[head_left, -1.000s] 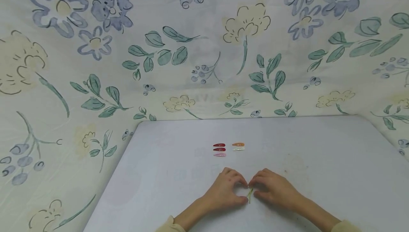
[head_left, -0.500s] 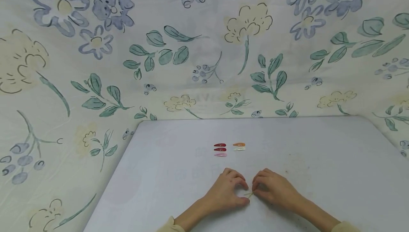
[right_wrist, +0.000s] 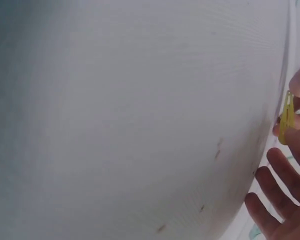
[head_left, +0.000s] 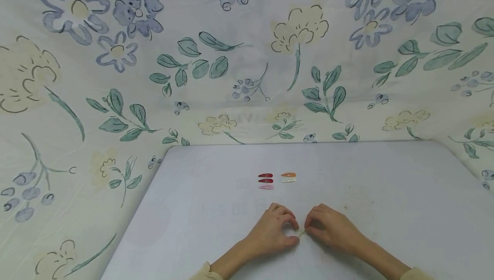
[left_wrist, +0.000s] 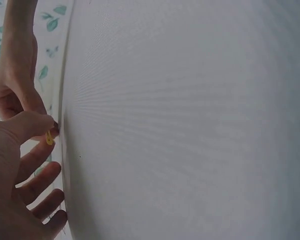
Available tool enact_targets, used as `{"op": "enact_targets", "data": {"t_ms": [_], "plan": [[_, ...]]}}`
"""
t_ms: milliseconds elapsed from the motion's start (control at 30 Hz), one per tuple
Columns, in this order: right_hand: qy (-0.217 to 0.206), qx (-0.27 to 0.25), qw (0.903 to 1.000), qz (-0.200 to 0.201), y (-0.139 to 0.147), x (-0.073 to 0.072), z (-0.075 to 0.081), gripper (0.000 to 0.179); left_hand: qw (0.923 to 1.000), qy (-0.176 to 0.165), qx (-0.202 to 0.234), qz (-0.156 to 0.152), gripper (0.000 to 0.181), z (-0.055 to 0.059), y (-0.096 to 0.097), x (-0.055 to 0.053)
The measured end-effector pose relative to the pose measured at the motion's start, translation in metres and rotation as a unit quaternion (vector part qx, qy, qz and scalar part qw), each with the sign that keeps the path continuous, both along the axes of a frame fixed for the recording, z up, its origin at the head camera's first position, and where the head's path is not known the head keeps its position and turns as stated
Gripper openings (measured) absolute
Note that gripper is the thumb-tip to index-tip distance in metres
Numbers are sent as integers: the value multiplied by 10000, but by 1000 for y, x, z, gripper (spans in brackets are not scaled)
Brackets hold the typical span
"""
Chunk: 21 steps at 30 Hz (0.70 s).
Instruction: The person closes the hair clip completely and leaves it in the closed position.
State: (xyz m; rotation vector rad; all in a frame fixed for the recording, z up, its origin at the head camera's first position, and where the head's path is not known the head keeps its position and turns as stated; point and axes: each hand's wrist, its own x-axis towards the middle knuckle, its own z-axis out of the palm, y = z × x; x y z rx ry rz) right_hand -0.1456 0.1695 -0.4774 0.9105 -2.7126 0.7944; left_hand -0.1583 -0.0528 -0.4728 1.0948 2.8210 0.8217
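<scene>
A small yellow snap hair clip [right_wrist: 286, 120] is held between the two hands, just over the white table. The right hand [head_left: 332, 227] pinches its wide end, the thumb lying over it in the right wrist view. The left hand [head_left: 272, 228], its thumb and forefinger curved toward each other, has the clip's narrow end at its thumb tip. In the left wrist view, the yellow end shows by the left hand's thumb and forefinger while its other fingers spread below. Fingers hide part of the clip.
Beyond the hands, two red hair clips [head_left: 265, 181] and a pink clip [head_left: 266, 187] lie in a column. Beside them are an orange clip [head_left: 288, 175] and a white clip [head_left: 289, 180]. Flower-print cloth [head_left: 247, 65] hangs behind the table [head_left: 193, 185].
The yellow hair clip has turned from slanting steeply toward the person to lying flatter between the hands. Its two splayed parts look closer together. The right fingertips have moved slightly away from the left hand.
</scene>
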Motion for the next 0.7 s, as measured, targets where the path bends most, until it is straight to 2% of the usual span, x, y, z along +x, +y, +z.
{"op": "enact_targets", "data": {"t_ms": [233, 433, 700], "plan": [[-309, -244, 9992, 34, 3, 0, 5, 19, 9996, 207, 207, -11, 12, -2, -1, -1], [-654, -215, 9976, -80, 2, -1, 8, 18, 9983, 395, 411, 83, 14, -4, -2, -2], [-812, -411, 9958, -136, -1, -1, 8, 20, 9952, 166, 929, 251, 14, -2, -3, -3]]}}
